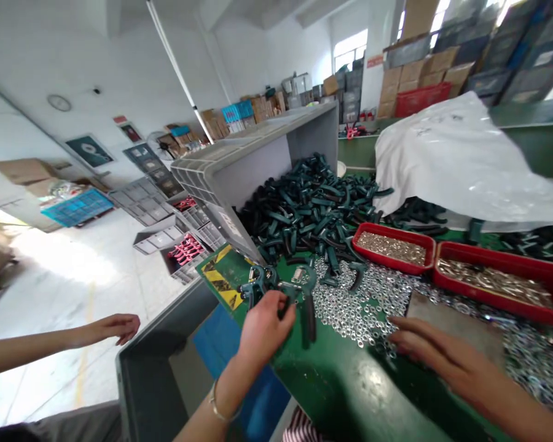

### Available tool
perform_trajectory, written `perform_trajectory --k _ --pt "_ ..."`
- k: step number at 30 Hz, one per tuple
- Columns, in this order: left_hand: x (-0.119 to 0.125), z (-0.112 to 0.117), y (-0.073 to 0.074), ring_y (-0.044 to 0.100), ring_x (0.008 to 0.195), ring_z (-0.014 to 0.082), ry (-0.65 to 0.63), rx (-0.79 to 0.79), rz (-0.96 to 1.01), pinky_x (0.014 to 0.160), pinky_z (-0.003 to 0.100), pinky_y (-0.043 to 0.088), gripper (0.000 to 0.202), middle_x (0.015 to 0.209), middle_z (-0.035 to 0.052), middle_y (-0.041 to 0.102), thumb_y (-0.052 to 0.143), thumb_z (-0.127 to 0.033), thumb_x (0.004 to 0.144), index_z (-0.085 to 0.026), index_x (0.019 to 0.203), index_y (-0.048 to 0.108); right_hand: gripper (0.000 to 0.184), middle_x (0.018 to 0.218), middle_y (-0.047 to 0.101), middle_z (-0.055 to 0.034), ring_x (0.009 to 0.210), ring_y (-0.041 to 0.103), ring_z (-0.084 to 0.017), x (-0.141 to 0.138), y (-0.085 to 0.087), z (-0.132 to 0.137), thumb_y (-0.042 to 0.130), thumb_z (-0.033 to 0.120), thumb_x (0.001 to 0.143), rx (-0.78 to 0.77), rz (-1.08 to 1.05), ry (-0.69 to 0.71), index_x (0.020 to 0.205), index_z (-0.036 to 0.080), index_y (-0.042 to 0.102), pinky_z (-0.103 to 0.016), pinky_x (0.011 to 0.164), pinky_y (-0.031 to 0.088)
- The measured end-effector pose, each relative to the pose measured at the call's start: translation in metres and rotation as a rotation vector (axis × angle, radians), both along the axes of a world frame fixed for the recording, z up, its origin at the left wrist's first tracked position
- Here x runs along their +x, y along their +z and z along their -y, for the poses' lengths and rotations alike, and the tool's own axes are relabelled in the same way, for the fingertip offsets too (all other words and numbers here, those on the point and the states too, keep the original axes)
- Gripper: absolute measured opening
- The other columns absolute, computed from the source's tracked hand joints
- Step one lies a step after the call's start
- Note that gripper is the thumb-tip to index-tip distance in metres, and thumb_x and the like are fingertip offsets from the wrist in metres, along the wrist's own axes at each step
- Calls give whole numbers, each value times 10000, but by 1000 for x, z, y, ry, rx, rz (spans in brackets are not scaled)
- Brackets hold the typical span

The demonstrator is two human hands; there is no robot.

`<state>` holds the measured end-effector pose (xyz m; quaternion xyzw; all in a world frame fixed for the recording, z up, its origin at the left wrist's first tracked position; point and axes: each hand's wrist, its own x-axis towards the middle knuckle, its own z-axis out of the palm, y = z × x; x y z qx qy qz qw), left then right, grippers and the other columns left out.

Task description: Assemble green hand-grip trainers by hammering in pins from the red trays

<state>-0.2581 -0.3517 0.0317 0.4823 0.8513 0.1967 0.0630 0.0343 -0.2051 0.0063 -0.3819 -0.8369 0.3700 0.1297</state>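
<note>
My left hand (265, 325), with a bracelet at its wrist, is closed on a dark green hand grip exerciser (304, 282) with a coiled spring. One black-gripped handle of it points down over the green table, and the fingertips are partly hidden. Just beyond that hand, another dark green grip exerciser (259, 281) sits at the table corner. My right hand (435, 350) is low over scattered silvery washers (350, 307), beside a flat metal plate (456, 328). Its fingers are stretched out, slightly blurred, and nothing shows in them.
A tipped grey crate (207, 175) spills dark green handles (304, 202). Two red trays (431, 252) of small metal parts stand behind the washers. White sheeting (465, 166) covers more handles. At left, another person's hand (126, 325) hangs near a grey bin (133, 374).
</note>
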Motion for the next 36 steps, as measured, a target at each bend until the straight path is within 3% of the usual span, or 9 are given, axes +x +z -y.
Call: perform_trajectory --k 5,9,13,16,20,24,28,31,36 --pt "-76 31 -9 634 790 188 219 -87 -175 698 274 451 167 829 43 634 500 -332 919 -188 855 554 439 1253 667 -136 1114 649 -245 -138 -30 58 482 407 957 -285 -251 362 1308 160 577 -409 1009 489" --pt "-95 36 -14 643 790 196 161 -176 -149 711 275 465 230 812 52 639 479 -360 945 -174 849 575 386 1223 666 -145 1098 636 -245 -152 -53 88 482 329 950 -205 -222 375 1266 150 615 -397 1003 472" --pt "-74 20 3 655 874 238 207 -37 -306 760 320 490 355 981 93 656 400 -448 981 -177 1045 620 344 1175 671 -123 1090 623 -245 -92 -62 90 459 305 966 -123 -208 311 1243 189 627 -403 992 474" --pt "-35 -24 0 636 967 202 -36 110 -258 871 295 480 306 1065 76 644 370 -357 1003 -213 1112 618 330 1182 669 -101 1109 610 -245 -48 -57 89 413 323 996 -96 -210 199 1234 234 624 -417 1013 460" --pt "19 -94 -35 618 1017 205 -424 -158 -221 918 311 465 358 1084 97 626 394 -87 923 -221 1156 630 327 1137 680 -85 1070 618 -227 0 -45 98 396 318 1003 -88 -173 140 1223 248 627 -377 967 489" --pt "37 -134 -73 594 1053 259 -399 -227 -287 935 384 460 422 1124 154 575 385 -18 850 -164 1172 617 321 1084 692 -76 1034 624 -214 55 -36 111 416 307 989 -82 -100 35 1194 245 655 -341 929 504" --pt "30 -157 -88 563 1101 296 -457 -15 -239 984 410 451 290 1125 145 539 502 -155 802 -153 1066 621 307 1119 685 -68 1051 622 -208 121 -37 118 407 291 996 -42 -105 -217 1191 262 643 -350 963 487" --pt "33 -163 -72 565 1101 317 -459 296 -132 1001 440 450 283 1086 127 586 543 -345 822 -168 1032 614 293 1133 684 -75 1070 621 -222 182 -36 105 394 311 1004 39 -77 -429 1162 261 635 -387 976 478" --pt "60 -178 -8 617 899 229 -148 809 382 904 484 503 271 958 -58 666 652 -445 812 -305 1044 634 296 1099 693 -114 1000 646 -261 293 -29 46 406 347 979 225 133 -786 1114 200 625 -432 915 488"
